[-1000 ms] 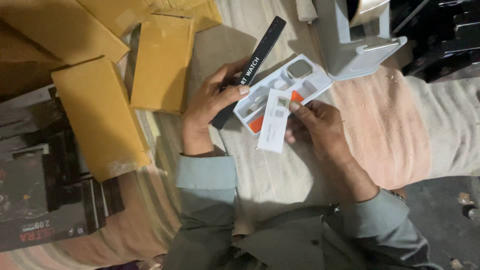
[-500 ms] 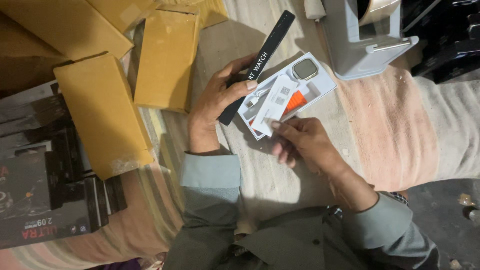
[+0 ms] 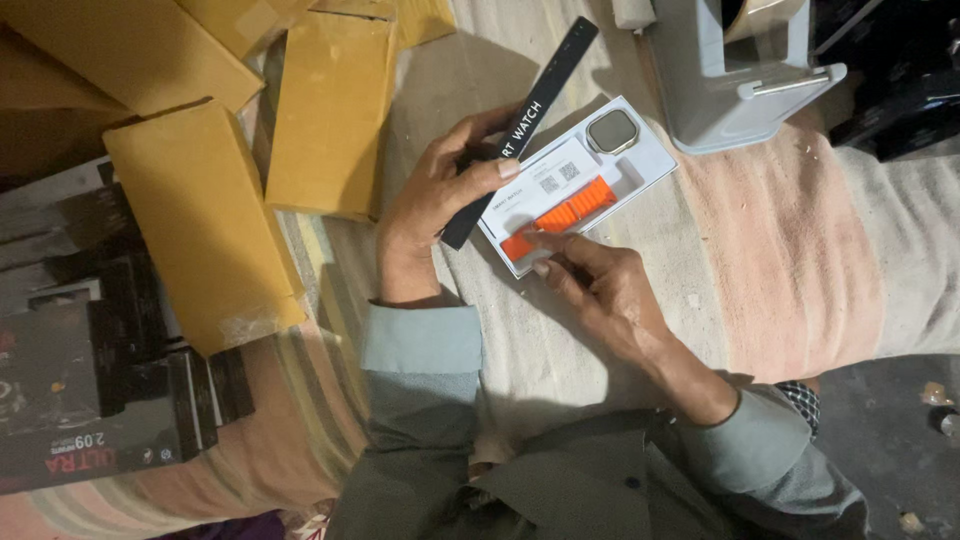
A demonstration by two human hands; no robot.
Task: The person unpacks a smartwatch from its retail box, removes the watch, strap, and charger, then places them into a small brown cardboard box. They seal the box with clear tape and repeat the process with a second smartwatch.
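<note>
My left hand grips a long black box lid together with the near-left edge of a white watch tray. In the tray lie a square watch face, an orange strap and a small white leaflet. My right hand rests its fingertips on the tray's near edge, touching the orange strap. It holds nothing that I can see.
Several flat yellow cardboard boxes lie to the left on the striped cloth. Dark printed product boxes are stacked at the lower left. A grey plastic stand sits beyond the tray at the upper right.
The white leaflet, held upright by my right hand a second ago, now lies flat in the tray. My right hand has come down to the tray's near edge.
</note>
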